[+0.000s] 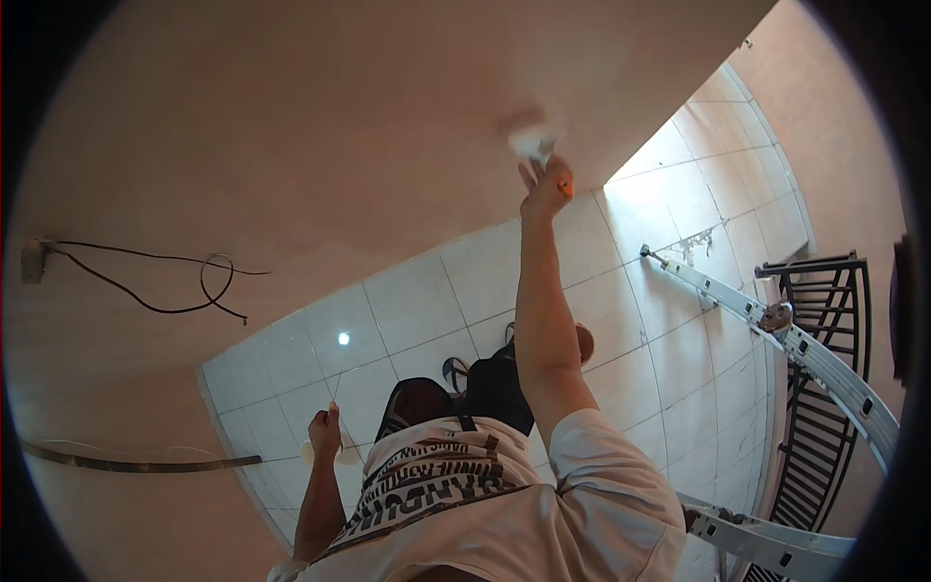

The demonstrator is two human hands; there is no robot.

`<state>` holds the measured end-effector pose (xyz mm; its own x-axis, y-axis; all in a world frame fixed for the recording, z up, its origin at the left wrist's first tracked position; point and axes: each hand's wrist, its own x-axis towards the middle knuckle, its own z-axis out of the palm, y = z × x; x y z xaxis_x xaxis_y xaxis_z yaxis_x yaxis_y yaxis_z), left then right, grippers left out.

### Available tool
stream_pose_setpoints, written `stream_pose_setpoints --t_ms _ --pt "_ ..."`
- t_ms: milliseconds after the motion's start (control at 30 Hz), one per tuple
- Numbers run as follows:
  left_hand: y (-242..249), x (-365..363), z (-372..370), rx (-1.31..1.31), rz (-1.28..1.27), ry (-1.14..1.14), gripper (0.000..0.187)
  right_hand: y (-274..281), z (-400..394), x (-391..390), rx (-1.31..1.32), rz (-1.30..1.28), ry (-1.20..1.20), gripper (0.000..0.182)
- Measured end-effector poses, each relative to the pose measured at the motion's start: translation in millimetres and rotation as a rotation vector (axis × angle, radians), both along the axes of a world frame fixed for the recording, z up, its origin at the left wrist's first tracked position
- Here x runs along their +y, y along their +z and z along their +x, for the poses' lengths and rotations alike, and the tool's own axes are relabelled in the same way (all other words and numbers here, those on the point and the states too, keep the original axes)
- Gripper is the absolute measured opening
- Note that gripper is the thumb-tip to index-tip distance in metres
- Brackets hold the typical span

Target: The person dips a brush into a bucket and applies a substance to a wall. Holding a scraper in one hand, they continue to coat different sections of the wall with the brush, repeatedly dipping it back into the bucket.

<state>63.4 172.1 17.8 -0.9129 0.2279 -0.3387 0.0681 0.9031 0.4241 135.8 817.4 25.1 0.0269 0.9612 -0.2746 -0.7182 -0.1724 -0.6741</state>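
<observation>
My right hand [548,189] is raised against the pinkish wall [369,116], fingers closed round a putty knife [543,147] whose orange handle end pokes out of the fist. Its blade is smeared by motion, and a whitish patch [527,139] shows right at it on the wall. Low at my left side, my left hand [325,435] is closed round a pale-handled tool [334,409]. Off-white edges of that tool stick out on both sides of the hand; the hand hides its middle, so I cannot tell its kind.
Black cables [136,291] hang from a wall box [34,262] at left. A dark strip [145,466] lies along the lower left wall. To the right, an aluminium ladder [718,289] stands on the tiled floor [417,301] beside black metal railings [824,388].
</observation>
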Motion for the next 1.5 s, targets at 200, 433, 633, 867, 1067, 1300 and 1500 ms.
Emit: stream_pose_setpoints --t_ms 200,433,633,867,1067,1300,1500 --pt "-13.3 -28.6 -5.2 -0.031 -0.005 0.055 0.056 -77.9 96.3 -73.6 -0.163 -0.328 -0.165 0.026" --pt "-46.0 -32.5 -23.0 -0.215 -0.088 -0.017 0.055 -157.4 288.3 -182.1 -0.241 -0.583 -0.507 0.035" --pt "-51.5 35.9 -40.0 -0.257 -0.349 -0.506 0.065 -156.3 393.9 -258.7 -0.381 -0.687 -0.590 0.037" --pt "-59.7 140.0 16.9 -0.506 -0.255 -0.536 0.052 -207.8 395.2 -274.1 -0.417 -0.757 -0.485 0.031" --pt "-30.2 190.6 69.2 -0.514 -0.198 -0.606 0.050 -199.4 298.6 -160.4 -0.194 -0.533 -0.335 0.034" --pt "-91.0 174.6 123.4 -0.511 -0.342 -0.441 0.053 -229.0 157.4 20.0 -0.124 -0.334 -0.132 0.029" --pt "-113.6 142.8 173.5 -0.469 -0.438 -0.347 0.052 -235.6 69.9 122.0 -0.208 -0.201 -0.022 0.026"
